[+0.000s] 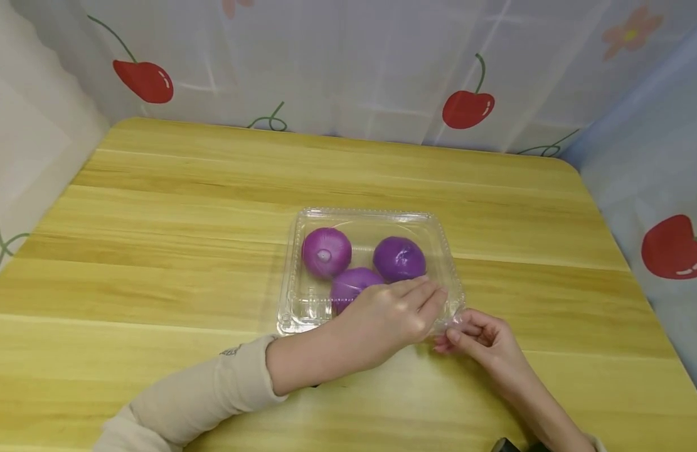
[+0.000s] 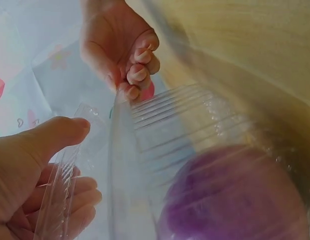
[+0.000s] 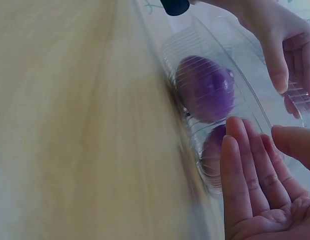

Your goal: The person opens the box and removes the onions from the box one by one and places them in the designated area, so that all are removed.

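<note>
A clear plastic clamshell container [image 1: 371,215] lies on the table with purple onions inside: one at the left [image 1: 327,251], one at the right [image 1: 399,257] and one in front [image 1: 352,285], partly covered by my left arm. My left hand [image 1: 396,314] reaches across the container. In the left wrist view its thumb and fingers pinch the lid's edge strip [image 2: 59,200], which stands apart from the base rim [image 2: 119,165]. At the front right corner, my right hand [image 1: 489,342] pinches the rim between thumb and fingers. Its fingers [image 3: 252,180] look fairly straight from the right wrist.
The container stands on a wood-grain table [image 1: 156,251]. Behind and beside the table hangs a pale curtain [image 1: 348,63] printed with cherries and flowers. A dark object [image 1: 503,446] shows at the bottom edge, near my right forearm.
</note>
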The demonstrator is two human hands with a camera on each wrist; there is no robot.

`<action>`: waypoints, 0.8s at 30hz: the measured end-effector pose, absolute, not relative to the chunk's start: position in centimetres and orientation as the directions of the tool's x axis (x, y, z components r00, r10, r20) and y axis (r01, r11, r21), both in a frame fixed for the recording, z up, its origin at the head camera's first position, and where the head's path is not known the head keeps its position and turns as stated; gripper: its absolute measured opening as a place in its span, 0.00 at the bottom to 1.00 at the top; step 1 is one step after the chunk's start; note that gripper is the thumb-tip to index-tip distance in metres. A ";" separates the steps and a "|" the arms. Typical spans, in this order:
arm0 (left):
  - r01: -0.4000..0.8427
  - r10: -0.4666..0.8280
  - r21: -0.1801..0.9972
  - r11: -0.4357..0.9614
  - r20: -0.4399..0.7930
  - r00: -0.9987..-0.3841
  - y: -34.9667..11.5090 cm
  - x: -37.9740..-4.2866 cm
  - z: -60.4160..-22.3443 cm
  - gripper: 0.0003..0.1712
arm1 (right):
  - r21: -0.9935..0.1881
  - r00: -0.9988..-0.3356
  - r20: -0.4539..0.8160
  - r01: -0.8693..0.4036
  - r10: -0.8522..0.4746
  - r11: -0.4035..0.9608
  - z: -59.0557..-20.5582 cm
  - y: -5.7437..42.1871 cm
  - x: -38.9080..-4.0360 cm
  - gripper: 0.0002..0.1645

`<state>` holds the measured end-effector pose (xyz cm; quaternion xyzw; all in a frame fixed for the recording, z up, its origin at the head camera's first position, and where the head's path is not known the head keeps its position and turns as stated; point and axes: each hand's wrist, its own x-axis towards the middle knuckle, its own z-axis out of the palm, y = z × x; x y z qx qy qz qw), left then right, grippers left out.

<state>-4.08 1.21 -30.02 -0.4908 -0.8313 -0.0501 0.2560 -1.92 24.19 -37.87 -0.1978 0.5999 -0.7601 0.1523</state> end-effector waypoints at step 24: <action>0.863 0.764 -0.018 0.505 0.475 -0.437 0.0 -5.2 -25.9 0.28 | -0.983 -0.860 0.076 0.020 -0.505 -0.183 -37.6 24.7 -1.8 0.16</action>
